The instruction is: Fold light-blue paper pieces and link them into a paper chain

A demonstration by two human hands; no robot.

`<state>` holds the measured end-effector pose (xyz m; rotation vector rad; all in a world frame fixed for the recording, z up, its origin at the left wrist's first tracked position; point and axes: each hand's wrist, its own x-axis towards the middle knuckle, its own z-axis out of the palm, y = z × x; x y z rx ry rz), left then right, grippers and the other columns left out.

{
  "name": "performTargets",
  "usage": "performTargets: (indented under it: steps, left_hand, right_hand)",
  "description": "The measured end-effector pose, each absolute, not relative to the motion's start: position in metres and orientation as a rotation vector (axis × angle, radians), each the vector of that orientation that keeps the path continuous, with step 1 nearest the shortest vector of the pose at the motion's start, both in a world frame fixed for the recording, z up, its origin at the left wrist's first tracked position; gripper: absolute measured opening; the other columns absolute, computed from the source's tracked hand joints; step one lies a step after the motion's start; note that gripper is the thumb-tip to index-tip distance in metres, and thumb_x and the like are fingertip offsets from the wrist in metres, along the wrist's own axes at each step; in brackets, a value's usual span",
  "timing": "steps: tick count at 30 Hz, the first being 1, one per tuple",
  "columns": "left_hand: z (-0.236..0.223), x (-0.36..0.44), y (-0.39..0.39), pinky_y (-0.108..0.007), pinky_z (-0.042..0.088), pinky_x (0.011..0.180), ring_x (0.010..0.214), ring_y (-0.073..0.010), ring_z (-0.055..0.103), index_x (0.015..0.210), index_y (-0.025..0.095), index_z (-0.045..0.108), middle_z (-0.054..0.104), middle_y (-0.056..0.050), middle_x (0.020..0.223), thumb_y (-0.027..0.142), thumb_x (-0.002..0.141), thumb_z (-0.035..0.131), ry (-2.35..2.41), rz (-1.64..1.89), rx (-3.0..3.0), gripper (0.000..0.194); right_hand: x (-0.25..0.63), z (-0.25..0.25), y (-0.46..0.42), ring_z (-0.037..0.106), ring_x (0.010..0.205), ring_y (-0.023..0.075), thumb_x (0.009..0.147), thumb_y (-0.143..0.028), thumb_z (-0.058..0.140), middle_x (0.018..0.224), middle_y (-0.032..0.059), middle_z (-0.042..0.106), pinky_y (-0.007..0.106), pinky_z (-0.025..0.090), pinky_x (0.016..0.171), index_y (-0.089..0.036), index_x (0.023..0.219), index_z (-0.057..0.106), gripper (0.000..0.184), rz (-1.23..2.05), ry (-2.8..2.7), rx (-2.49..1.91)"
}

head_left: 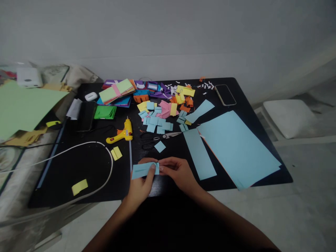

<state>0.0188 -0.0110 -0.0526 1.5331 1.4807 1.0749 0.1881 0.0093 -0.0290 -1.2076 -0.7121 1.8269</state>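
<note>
A plain grey wall runs across the back, smooth and dimly lit — its shade deepens toward the upper corners. Against it stands a black table with rounded far corners and a faint sheen near its front edge. Pale floor shows beyond the table's right and front sides. At right is a white seat with rounded corners — slightly blurred, well below the tabletop.

Left fingers partly hidden, apparently

Light-blue paper strip | dark lengthwise streak | slightly tilted | in hands
</note>
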Motion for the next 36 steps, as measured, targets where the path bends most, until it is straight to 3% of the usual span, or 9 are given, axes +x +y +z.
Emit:
performTargets:
  steps: [7, 17, 36]
  left_hand:
    - [-0.050, 0.020, -0.012, -0.033, 0.058, 0.087, 0.094, -0.0192, 0.072, 0.107, 0.022, 0.070, 0.074, -0.005, 0.103, 0.030, 0.101, 0.060, 1.492, 1.102, 1.464, 0.014]
    - [-0.043, 0.018, -0.010, -0.040, 0.057, 0.095, 0.105, -0.0227, 0.069, 0.104, 0.025, 0.073, 0.074, -0.005, 0.106, 0.025, 0.099, 0.062, 1.467, 1.140, 1.667, 0.012]
    - [-0.048, 0.018, -0.010, -0.043, 0.056, 0.099, 0.108, -0.0251, 0.071, 0.100, 0.025, 0.073, 0.077, -0.004, 0.100, 0.031, 0.096, 0.065, 1.522, 1.099, 1.594, 0.010]
  right_hand:
    - [0.187, -0.031, 0.008, 0.079, 0.086, 0.0222, 0.067, -0.040, 0.094, 0.088, 0.0039, 0.082, 0.042, 0.067, 0.087, -0.022, 0.089, 0.083, 0.031, 1.813, -0.744, -1.203]
    - [0.186, -0.031, 0.008, 0.080, 0.085, 0.0232, 0.065, -0.043, 0.095, 0.088, 0.0041, 0.083, 0.043, 0.067, 0.088, -0.022, 0.088, 0.083, 0.034, 1.818, -0.722, -1.206]
    - [0.186, -0.032, 0.005, 0.079, 0.084, 0.0230, 0.065, -0.040, 0.095, 0.086, 0.0037, 0.083, 0.045, 0.064, 0.091, -0.023, 0.087, 0.084, 0.030, 1.795, -0.795, -1.233]
